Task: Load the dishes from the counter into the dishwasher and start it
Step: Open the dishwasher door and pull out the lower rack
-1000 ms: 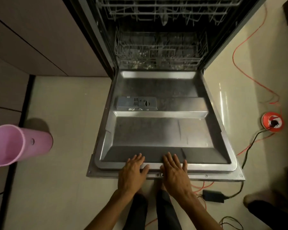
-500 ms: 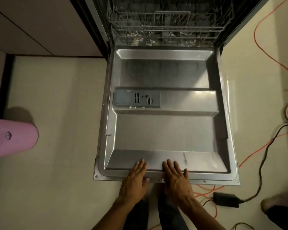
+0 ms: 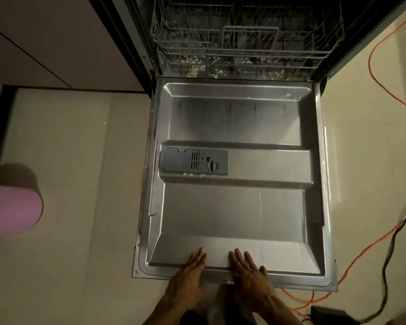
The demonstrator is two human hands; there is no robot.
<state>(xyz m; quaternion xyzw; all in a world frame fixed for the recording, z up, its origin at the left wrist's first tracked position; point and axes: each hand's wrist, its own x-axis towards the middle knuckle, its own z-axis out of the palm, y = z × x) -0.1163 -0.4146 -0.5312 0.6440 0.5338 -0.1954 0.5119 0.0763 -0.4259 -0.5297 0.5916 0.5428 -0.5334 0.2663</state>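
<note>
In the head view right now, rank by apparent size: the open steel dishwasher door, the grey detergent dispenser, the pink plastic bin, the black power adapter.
1. Open steel dishwasher door, by far the largest.
2. Pink plastic bin, though cut off by the frame's edge.
3. Grey detergent dispenser.
4. Black power adapter, partly cut off, so unsure.

The open stainless-steel dishwasher door (image 3: 234,214) lies flat over the floor, hinged at its far edge below the grey wire lower rack (image 3: 246,43) inside the tub. The grey plastic detergent dispenser (image 3: 193,161) sits toward the door's left edge. The left hand (image 3: 188,275) and right hand (image 3: 250,273) rest side by side on the door's near edge. A pink plastic bin (image 3: 12,214) stands well left of the door; an orange cable (image 3: 380,80) and a black cable (image 3: 391,254) lie on the floor to its right.
</note>
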